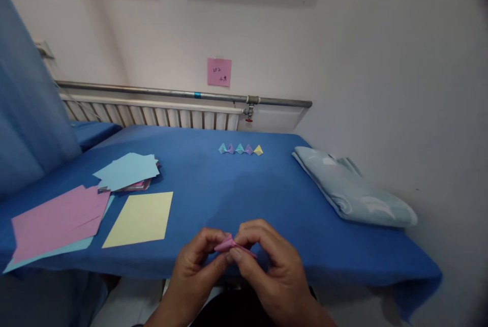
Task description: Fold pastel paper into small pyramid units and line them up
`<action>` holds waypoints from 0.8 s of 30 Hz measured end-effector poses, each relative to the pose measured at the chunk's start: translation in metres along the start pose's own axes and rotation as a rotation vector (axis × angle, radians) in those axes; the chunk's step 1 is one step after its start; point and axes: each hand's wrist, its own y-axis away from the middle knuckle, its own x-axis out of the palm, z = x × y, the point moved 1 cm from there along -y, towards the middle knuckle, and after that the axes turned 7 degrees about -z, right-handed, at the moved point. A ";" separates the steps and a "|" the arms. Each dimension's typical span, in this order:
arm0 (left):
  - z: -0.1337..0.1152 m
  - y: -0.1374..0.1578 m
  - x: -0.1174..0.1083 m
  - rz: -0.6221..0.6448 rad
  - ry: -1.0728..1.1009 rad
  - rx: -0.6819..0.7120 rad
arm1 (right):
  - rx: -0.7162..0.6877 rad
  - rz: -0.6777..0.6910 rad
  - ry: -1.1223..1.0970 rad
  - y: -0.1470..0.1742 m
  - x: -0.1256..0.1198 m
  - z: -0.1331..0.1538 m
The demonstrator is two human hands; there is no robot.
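Through the head camera, I find the folded pink paper (pixel 224 244) at the near edge of the scene, just right of the left-hand stacks and raised in front of me. My left hand (pixel 197 262) pinches its left part between thumb and forefinger; my right hand (pixel 271 265) grips its middle and right part the same way, the two thumbs nearly meeting. So both hands are clamped on the one small piece, and the inner folds are hidden from me.

To crease it well, I would judge it best to brace the paper with the left pinch, line up the edges, then run the right thumb firmly along the fold. Too hard a squeeze could crush the points or skew the layers.

Left of the hands, a yellow sheet (pixel 144 219) lies flat on the blue cloth (pixel 263 184), with pink sheets (pixel 57 223) farther left and a light-blue stack (pixel 127 170) beyond. Far ahead sits a row of five folded pieces (pixel 240 149), teal, purple and yellow. A folded blanket (pixel 345 187) lies to the right.
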 end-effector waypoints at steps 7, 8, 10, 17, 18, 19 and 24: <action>-0.002 -0.001 0.000 0.047 -0.113 0.023 | 0.107 -0.005 -0.013 -0.002 0.001 0.000; -0.001 -0.001 0.000 0.055 -0.113 0.008 | 0.107 -0.008 -0.018 -0.001 0.001 0.000; -0.001 -0.001 0.001 0.069 -0.104 -0.028 | 0.090 -0.010 -0.025 -0.001 0.001 -0.002; -0.006 -0.003 0.007 0.140 -0.032 -0.109 | 0.127 -0.005 -0.028 0.003 0.002 -0.011; -0.007 -0.003 0.007 0.144 -0.034 -0.115 | 0.146 -0.001 -0.028 0.004 0.002 -0.012; -0.007 -0.003 0.008 0.148 -0.030 -0.123 | 0.157 0.003 -0.026 0.005 0.002 -0.013; -0.005 -0.002 0.010 0.207 0.038 -0.178 | 0.170 -0.001 -0.011 0.008 0.003 -0.019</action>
